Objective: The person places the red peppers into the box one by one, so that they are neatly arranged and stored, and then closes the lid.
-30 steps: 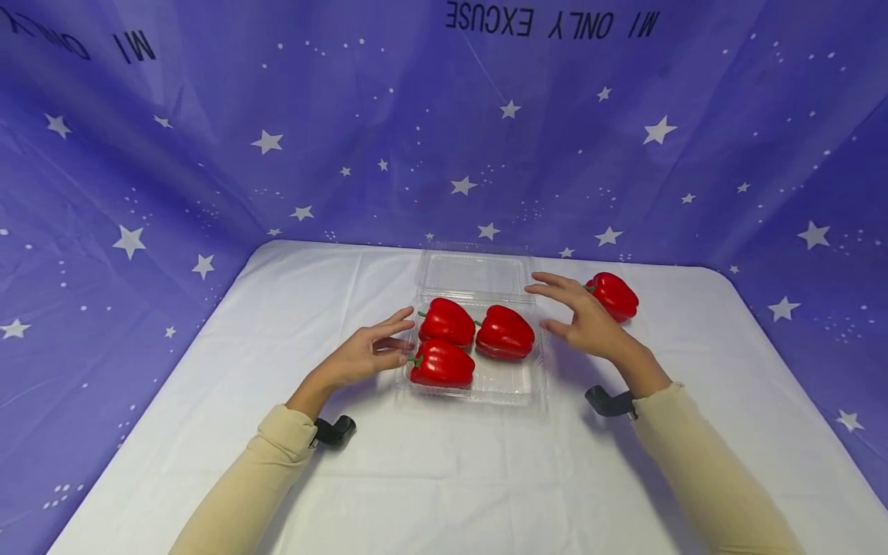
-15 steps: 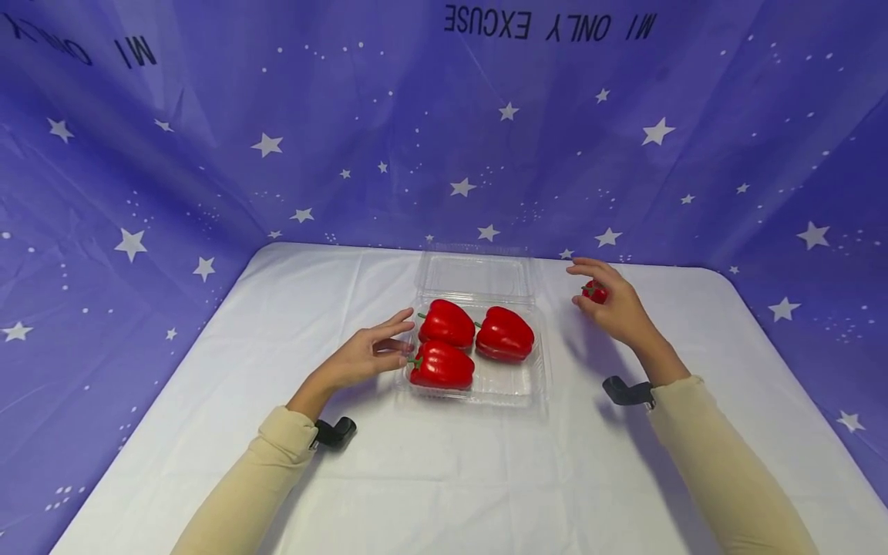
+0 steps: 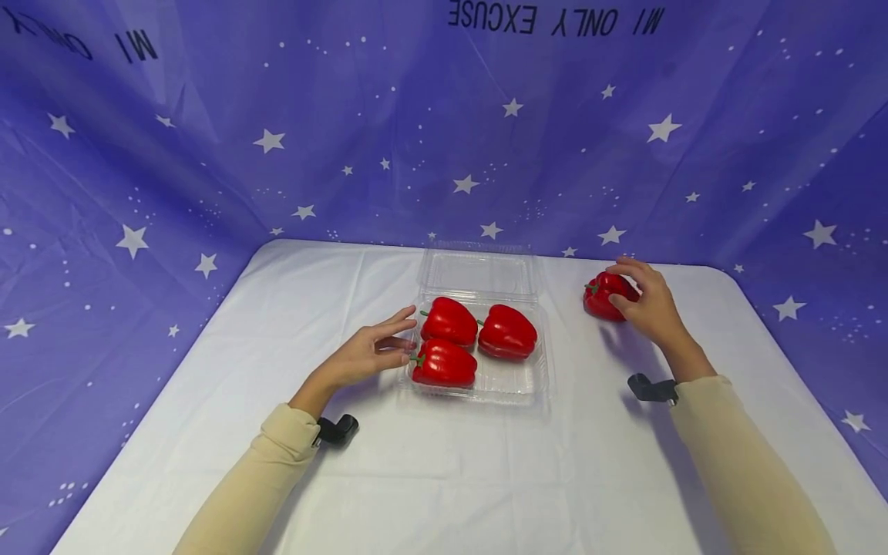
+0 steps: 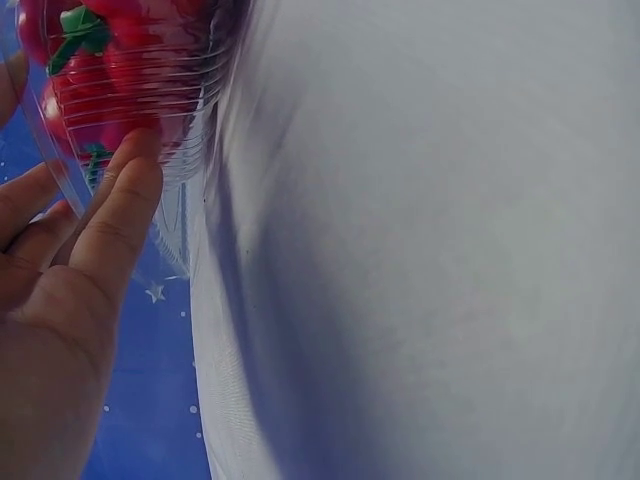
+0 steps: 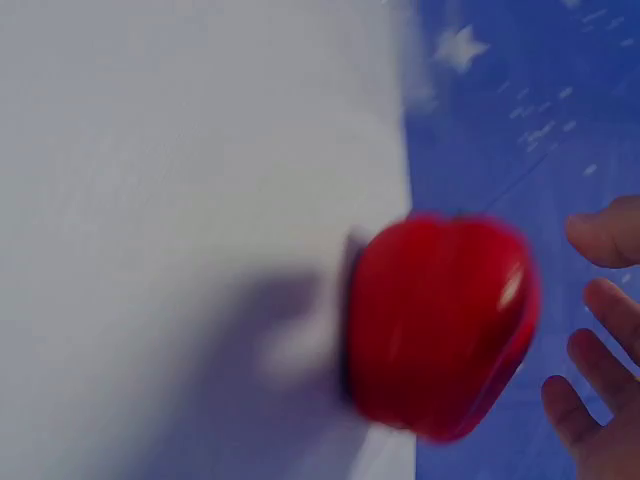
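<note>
A clear plastic clamshell box stands with its lid folded back. Inside it lie three red bell peppers: one at the back left, one at the right, one at the front left. My left hand rests its extended fingers at the box's left side; in the left wrist view a fingertip meets the ribbed wall. A fourth red bell pepper sits on the table to the right. Over it is my right hand, fingers spread, and the right wrist view shows a gap between them and the pepper.
A white cloth covers the table. Purple star-printed fabric hangs behind and at both sides. Each wrist carries a small black camera mount, left and right.
My right hand has moved from beside the box to the right, passing in front of the fourth bell pepper and now over its right side. The left hand and the box have stayed put.
</note>
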`<move>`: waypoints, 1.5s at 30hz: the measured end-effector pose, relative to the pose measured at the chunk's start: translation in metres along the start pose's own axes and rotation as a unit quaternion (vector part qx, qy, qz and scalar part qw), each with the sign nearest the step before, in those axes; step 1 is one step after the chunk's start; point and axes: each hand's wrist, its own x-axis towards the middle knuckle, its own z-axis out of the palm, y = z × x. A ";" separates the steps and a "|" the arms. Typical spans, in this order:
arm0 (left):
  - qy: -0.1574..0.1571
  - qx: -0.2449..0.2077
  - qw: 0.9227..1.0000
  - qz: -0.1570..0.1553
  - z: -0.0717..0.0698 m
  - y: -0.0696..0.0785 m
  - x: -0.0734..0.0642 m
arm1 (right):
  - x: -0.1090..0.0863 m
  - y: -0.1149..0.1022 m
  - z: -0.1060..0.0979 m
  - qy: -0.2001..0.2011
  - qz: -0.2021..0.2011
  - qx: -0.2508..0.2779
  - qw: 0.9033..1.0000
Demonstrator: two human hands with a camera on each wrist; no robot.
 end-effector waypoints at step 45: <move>-0.001 -0.008 1.000 -0.006 0.001 -0.001 0.001 | -0.001 0.034 0.020 -0.027 0.008 -0.031 0.999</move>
